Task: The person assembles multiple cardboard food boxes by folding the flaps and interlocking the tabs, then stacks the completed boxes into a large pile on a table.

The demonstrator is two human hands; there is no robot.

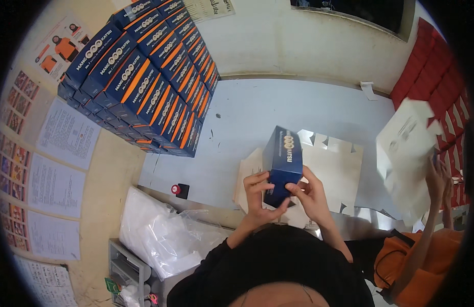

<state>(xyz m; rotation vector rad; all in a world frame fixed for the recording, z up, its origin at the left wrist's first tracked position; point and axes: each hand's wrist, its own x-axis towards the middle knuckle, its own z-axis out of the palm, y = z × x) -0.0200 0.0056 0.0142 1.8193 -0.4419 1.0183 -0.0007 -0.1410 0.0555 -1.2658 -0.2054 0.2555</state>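
Note:
A dark blue cardboard box with printing on its side is held up over the table in front of me. My left hand grips its near left corner, fingers bent against the end. From the other side, my right hand holds the near right corner, with the thumb pressed on the end face. Flat, unfolded carton blanks, white side up with cut slots, lie under and to the right of the box. Part of the blanks is hidden by the box and my hands.
Folded blue boxes are stacked high at the back left. A small stamp with a black pad sits at the table's left edge, above clear plastic bags. On the right, a co-worker's hand holds a carton blank near stacked red boxes.

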